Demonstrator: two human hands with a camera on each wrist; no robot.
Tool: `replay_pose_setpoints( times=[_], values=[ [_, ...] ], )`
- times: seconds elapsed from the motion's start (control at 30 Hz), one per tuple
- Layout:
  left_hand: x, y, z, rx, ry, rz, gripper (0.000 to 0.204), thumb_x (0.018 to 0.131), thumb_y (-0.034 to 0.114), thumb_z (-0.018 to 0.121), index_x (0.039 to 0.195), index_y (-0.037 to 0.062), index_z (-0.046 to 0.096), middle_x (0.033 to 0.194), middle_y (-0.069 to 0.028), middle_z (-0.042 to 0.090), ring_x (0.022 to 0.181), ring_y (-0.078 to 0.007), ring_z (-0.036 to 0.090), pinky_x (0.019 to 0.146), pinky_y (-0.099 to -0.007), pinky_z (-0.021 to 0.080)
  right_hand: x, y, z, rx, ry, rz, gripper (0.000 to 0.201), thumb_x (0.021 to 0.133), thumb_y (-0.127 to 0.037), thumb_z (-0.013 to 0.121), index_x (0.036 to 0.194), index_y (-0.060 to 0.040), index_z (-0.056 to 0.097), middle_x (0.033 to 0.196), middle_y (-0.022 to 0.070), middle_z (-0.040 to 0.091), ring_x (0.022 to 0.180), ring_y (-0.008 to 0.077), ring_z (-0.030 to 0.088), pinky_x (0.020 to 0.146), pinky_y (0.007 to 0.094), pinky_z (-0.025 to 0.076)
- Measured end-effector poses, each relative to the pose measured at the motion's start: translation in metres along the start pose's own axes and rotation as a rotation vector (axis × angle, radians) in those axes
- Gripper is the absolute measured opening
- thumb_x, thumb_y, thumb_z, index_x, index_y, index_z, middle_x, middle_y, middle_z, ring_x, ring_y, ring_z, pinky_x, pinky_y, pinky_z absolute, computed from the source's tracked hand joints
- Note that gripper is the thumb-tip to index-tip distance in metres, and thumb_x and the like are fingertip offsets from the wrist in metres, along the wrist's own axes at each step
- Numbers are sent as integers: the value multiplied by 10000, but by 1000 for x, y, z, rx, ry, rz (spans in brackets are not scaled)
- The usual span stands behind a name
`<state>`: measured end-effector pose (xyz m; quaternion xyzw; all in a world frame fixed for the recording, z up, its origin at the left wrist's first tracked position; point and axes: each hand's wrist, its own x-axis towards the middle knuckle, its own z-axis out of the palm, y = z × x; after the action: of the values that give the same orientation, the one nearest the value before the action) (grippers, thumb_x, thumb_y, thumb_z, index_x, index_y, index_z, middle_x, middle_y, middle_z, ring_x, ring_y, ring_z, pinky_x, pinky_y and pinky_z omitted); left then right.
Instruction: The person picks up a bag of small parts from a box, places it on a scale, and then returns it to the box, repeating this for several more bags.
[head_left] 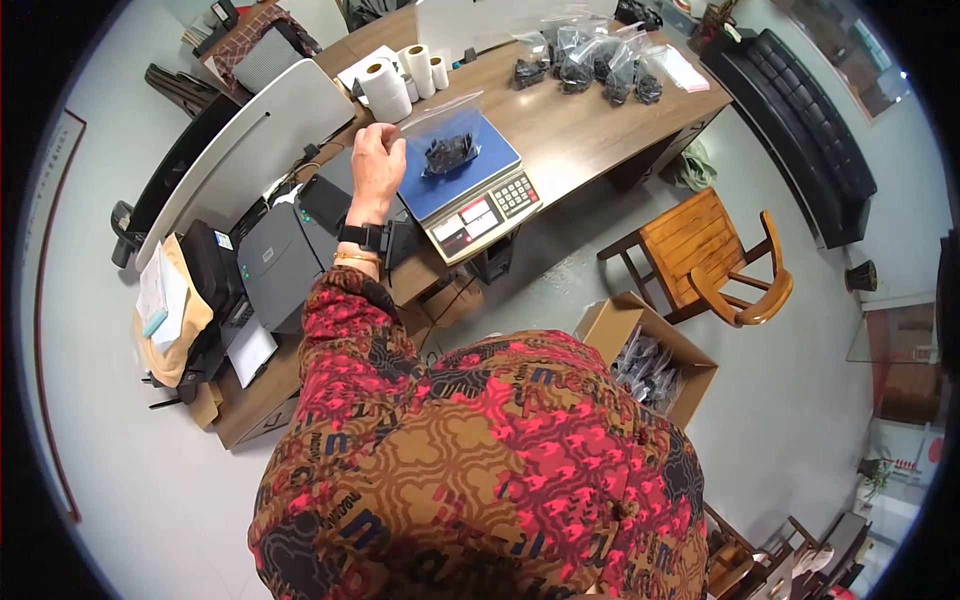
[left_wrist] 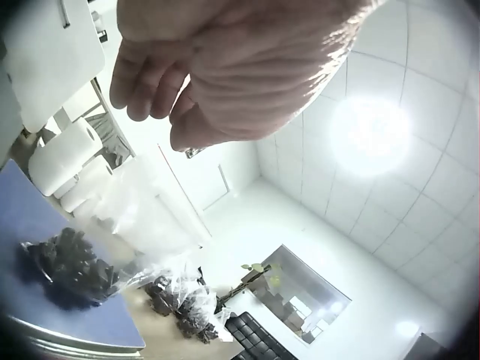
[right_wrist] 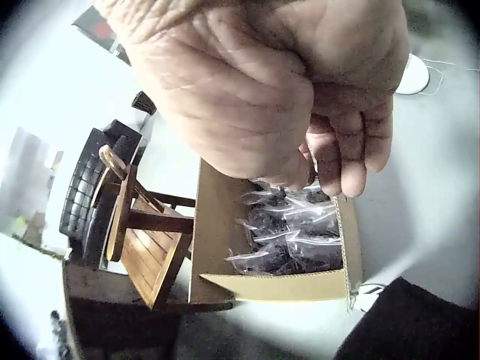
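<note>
My left hand is raised at the left edge of a digital scale with a blue platform. On that platform stands a clear zip bag of black parts, its top upright beside my fingers. In the left wrist view the fingers bend loosely above the bag, with nothing showing between them. My right hand, hidden by the body in the head view, hangs over an open cardboard box. Its fingers droop loosely above several bags of dark parts and show no grip on one.
Several filled bags stand at the desk's far end. Paper rolls are behind the scale, a printer to its left. A wooden chair stands near the box, with a black sofa beyond.
</note>
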<state>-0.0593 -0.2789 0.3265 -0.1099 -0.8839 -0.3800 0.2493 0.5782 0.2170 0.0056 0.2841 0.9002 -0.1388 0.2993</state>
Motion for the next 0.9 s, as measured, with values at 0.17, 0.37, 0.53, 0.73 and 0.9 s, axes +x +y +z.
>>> replay_pose_setpoints(
  times=[0.17,0.37,0.53,0.73,0.9],
  values=[
    [6,4,3,11,-46,4,346,730,139,716,1025,13,585,952,-149,580,918,-298,570,814,-383,478,-7,-12,2,15,-1,21,211,728,-275,663,844,-103,698,841,190,660,863,374,631,721,449,492],
    [26,21,3,59,-126,134,441,726,252,729,1063,9,582,1042,-189,602,1018,-343,565,890,-424,448,-20,-29,17,55,28,45,210,728,-277,665,839,-102,696,838,191,659,860,375,631,719,450,491],
    [65,55,23,422,-502,273,530,739,369,711,1112,19,569,1073,-183,635,1042,-320,593,884,-422,455,-32,-42,23,86,39,70,209,728,-278,666,835,-100,694,835,191,658,858,376,630,718,450,490],
    [86,76,50,489,-722,272,473,734,346,723,1063,35,588,998,-189,664,988,-334,625,848,-432,470,-48,-61,27,120,47,112,209,728,-279,668,830,-99,692,831,191,657,855,377,629,716,450,489],
    [93,59,70,405,-680,369,290,736,262,702,909,32,668,882,-209,668,901,-360,645,783,-444,502,-58,-81,36,148,56,149,209,728,-281,670,826,-97,690,828,192,656,852,378,628,714,451,488]
  ],
)
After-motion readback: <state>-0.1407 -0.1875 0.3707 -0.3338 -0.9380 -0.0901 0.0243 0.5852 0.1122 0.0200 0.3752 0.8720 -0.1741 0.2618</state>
